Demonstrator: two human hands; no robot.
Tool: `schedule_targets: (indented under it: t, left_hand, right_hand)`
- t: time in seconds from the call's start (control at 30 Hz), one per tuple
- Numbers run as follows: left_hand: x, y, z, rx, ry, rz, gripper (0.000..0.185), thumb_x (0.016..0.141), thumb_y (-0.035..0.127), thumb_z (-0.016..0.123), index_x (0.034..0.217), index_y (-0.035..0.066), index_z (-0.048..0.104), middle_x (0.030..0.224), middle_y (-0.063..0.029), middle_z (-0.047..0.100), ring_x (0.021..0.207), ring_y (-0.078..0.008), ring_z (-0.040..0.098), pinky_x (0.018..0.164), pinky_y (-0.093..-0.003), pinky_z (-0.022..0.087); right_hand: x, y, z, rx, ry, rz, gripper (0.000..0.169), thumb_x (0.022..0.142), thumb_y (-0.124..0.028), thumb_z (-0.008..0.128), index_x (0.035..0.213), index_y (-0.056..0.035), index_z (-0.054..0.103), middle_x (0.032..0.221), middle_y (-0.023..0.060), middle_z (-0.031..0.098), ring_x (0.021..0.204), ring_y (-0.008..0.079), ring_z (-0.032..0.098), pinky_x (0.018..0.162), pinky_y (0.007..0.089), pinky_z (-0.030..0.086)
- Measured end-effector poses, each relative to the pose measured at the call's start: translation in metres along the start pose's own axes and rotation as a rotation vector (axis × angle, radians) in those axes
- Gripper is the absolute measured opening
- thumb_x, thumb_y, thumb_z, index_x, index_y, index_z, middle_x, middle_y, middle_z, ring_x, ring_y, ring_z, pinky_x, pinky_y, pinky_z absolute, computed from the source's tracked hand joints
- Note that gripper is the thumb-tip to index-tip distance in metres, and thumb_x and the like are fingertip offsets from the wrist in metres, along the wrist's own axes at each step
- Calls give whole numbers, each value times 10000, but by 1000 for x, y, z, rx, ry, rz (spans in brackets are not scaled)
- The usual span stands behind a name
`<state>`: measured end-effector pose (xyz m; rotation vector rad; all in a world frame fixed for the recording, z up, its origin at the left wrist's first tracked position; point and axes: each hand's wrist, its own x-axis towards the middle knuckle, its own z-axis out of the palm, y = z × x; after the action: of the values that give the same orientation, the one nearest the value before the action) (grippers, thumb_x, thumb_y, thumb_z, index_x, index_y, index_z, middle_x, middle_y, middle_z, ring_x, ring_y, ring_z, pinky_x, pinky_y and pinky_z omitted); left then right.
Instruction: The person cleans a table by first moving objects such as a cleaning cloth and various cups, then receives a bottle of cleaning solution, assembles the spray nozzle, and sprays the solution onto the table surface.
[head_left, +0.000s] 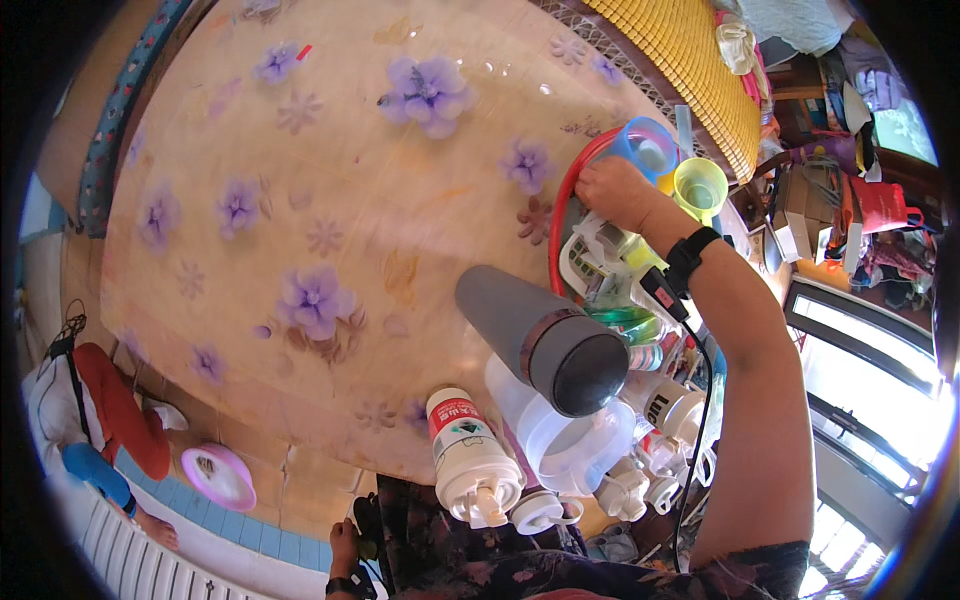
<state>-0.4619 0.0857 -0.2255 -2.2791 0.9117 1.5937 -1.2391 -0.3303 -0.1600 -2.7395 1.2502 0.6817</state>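
Note:
My right hand (616, 192), a black strap around its wrist, reaches over the red rim of a round tray (559, 225). Its bent fingers are just in front of a translucent blue cup (649, 146); what they touch is hidden. A yellow-green cup (700, 187) stands beyond the wrist. Below the hand, a white plastic basket (574, 259) lies in the tray among small clear and green items. Low in the view, beside my dark patterned clothing, hangs my left hand (343, 546). Its fingers look curled near a dark object, and whether it grips that is unclear.
A grey tumbler (502, 311), a translucent pitcher (577, 442) and a white lidded bottle (469, 450) crowd the near table edge. Floral sheeting covers the table (360, 195). Another person (112, 420) is at the lower left, near a pink basin (218, 477) on the floor.

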Motion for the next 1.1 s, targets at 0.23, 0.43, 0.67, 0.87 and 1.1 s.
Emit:
schedule_targets:
  t: [0.23, 0.43, 0.67, 0.87, 1.1]
  left_hand:
    - [-10, 15, -9, -48, 45, 192, 335, 946, 296, 518, 760, 22, 559, 657, -47, 552, 609, -141, 505, 558, -318, 422]
    - [-10, 12, -19, -206, 59, 59, 218, 913, 238, 552, 835, 34, 554, 718, -53, 569, 622, -151, 524, 573, -310, 437]
    - [-21, 53, -54, 104, 230, 753, 81, 873, 110, 577, 917, 45, 559, 759, -97, 583, 712, -193, 590, 667, -316, 483]
    - [-165, 222, -137, -26, 258, 869, 124, 892, 129, 574, 938, 36, 642, 793, -122, 639, 727, -248, 619, 693, -329, 489]
    - [-286, 196, -184, -764, 47, 1000, 173, 969, 183, 517, 1003, 33, 597, 761, 16, 541, 708, -85, 517, 662, -249, 440]
  right_hand:
    - [0, -9, -30, 295, 399, 180, 72, 761, -137, 612, 777, -74, 581, 745, 50, 575, 697, 227, 583, 623, 323, 483]
    - [18, -32, -154, 1649, 684, 622, 94, 906, -140, 548, 903, -49, 574, 754, 62, 620, 578, 144, 568, 529, 267, 460]
    - [2, -110, -342, 2341, 691, 223, 67, 887, -94, 511, 921, -51, 551, 768, 116, 645, 545, 156, 561, 523, 256, 457]
    - [28, -223, -445, 2604, 589, 14, 79, 883, -137, 506, 902, -64, 532, 740, 90, 625, 499, 149, 473, 486, 271, 384]
    - [45, -472, -475, 2466, 93, 86, 53, 908, -142, 540, 905, -89, 542, 753, 55, 632, 536, 109, 490, 513, 237, 394]
